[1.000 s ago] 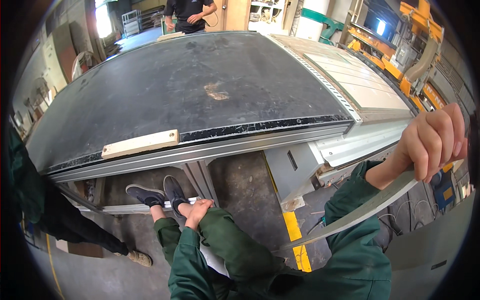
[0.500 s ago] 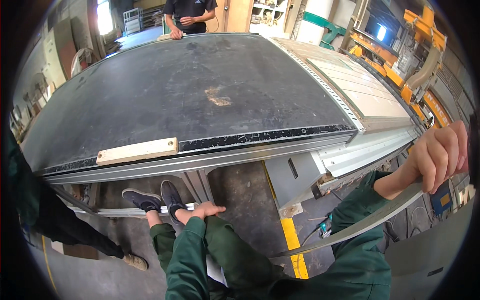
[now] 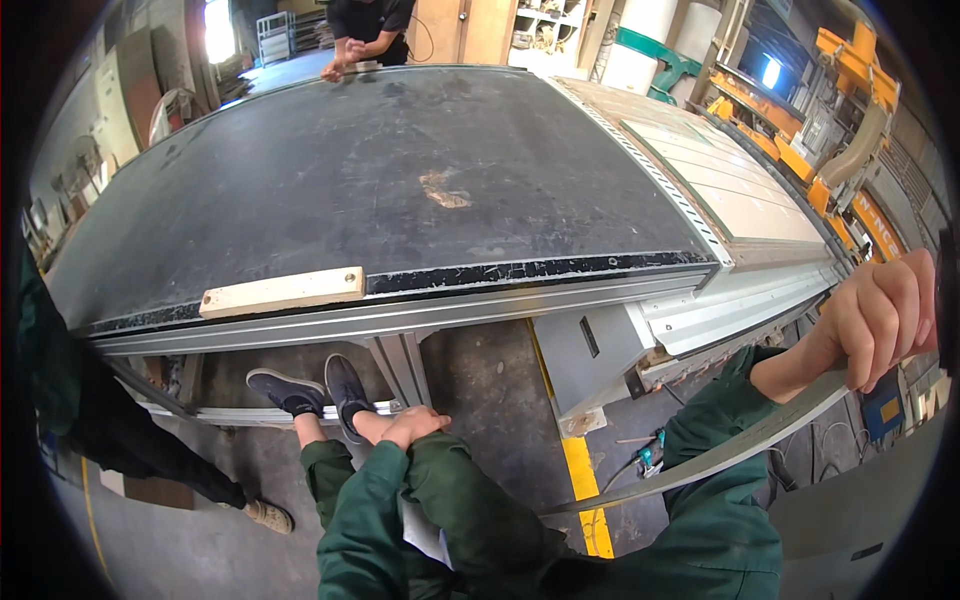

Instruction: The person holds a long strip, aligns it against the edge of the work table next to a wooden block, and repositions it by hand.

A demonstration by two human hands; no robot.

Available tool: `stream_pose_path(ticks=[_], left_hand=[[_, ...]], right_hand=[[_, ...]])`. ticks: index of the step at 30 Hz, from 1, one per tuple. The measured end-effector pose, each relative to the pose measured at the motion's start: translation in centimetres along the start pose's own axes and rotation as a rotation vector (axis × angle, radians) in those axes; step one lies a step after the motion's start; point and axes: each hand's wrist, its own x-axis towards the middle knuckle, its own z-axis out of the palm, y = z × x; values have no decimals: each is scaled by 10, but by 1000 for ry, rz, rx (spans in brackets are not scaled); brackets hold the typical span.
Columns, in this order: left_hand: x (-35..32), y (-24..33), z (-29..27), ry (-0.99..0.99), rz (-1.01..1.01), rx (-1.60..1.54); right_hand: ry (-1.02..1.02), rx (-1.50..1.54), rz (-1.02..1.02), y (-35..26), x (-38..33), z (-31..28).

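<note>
My left hand [image 3: 418,427] lies on the leg of my green trousers [image 3: 460,490], fingers laid over the knee and holding nothing. At the far right, my right hand [image 3: 880,325] is raised with its fingers curled in. A dark shape at the picture's rim hides the fingertips, so what they hold, if anything, cannot be made out. The right wrist is close to the upper end of a curved grey edge [image 3: 700,484]. In front of me stands a large black-topped table [image 3: 330,180]. A pale wooden strip [image 3: 283,292] lies along its near edge.
Across the table a person [image 3: 368,30] leans in with both hands near the far edge. Another person's dark-clothed leg [image 3: 150,465] is at the left. Pale panels [image 3: 725,180] lie on the adjoining bed, near a yellow machine [image 3: 855,70]. A teal tool [image 3: 650,455] lies on the floor.
The person across has bent lower, hands brought together further left. My left hand's outstretched finger or thumb has drawn in over the knee. My right hand stays curled; the view shifts slightly.
</note>
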Motion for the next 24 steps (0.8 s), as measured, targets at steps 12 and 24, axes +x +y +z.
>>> stream_pose_path(ticks=[12, 24], left_hand=[[-282, 221, -121, 82, 1175, -1149], [-319, 276, -69, -111, 1712, -1125]], right_hand=[[5, 86, -3, 5, 5, -5], [-36, -40, -5, 7, 1, 10]])
